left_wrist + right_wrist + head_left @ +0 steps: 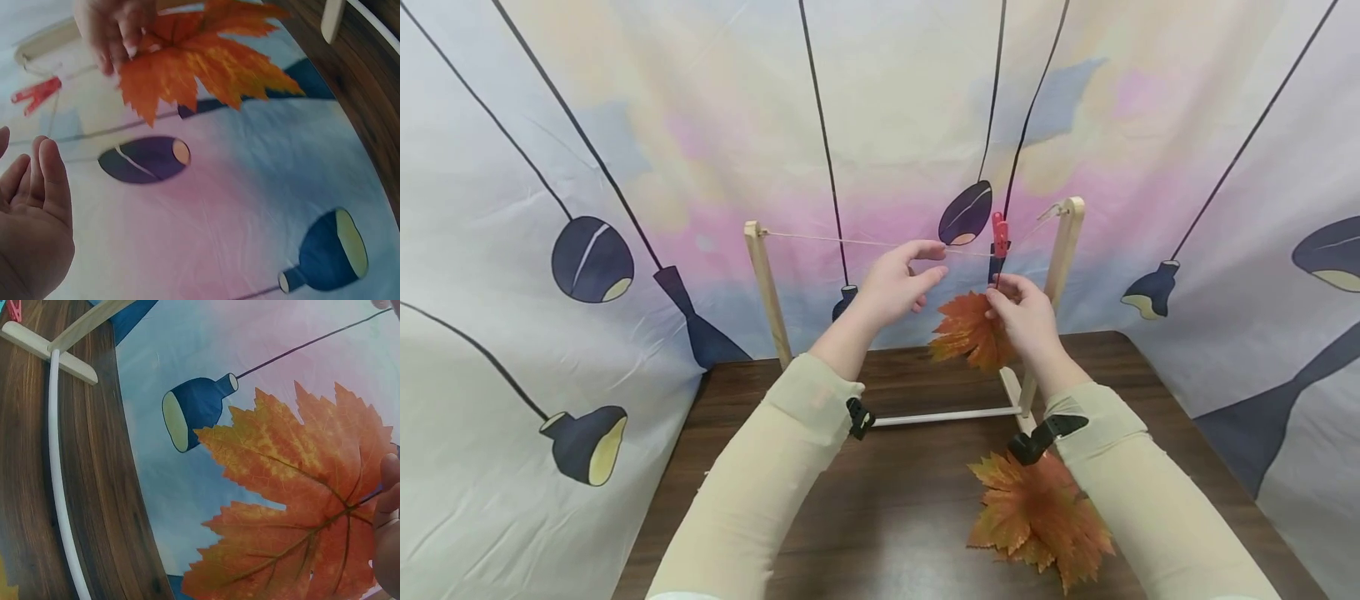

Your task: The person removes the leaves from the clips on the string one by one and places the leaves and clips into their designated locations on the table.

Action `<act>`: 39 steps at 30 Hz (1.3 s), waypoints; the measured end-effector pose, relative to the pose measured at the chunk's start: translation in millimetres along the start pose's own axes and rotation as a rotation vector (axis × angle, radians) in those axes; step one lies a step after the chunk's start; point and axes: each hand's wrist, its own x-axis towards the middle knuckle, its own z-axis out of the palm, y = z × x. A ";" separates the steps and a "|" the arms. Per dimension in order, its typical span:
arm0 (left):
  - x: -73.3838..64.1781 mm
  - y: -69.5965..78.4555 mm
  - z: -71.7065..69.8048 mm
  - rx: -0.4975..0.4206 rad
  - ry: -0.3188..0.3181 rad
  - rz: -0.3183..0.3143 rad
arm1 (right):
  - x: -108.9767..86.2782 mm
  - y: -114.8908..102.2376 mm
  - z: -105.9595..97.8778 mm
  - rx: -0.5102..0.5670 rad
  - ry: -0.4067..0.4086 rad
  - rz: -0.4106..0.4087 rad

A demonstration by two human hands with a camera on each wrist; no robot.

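An orange maple leaf (976, 329) hangs from my right hand (1028, 321), which pinches it near its stem. In the right wrist view the leaf (300, 500) spreads out flat, and only part of the right hand (389, 519) shows at the edge. Just above those fingers, a red clothespin (1000, 235) sits on a thin string (820, 238). My left hand (898, 283) is beside the string, left of the clothespin, with thumb and fingers apart and nothing held. Whether its fingertips touch the string, I cannot tell.
The string runs between two wooden posts (765, 292) (1066, 250), joined low down by a white rod (947, 417). More orange leaves (1037, 517) lie on the dark wooden table (820, 533), under the right forearm. A printed cloth (880, 108) hangs behind. Clothespins (14, 309) show in the right wrist view.
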 end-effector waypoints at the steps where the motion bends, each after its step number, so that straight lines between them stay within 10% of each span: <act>1: 0.4 1.6 2.2 -0.010 -0.003 0.008 | 0.1 0.0 0.8 0.000 0.007 0.003; 21: 10.2 30.9 10.0 -0.090 0.012 0.064 | -1.6 -8.4 7.0 -0.044 0.101 -0.051; 39: 34.7 47.4 32.3 -0.111 0.101 0.013 | -16.8 -8.7 0.0 0.210 0.119 0.005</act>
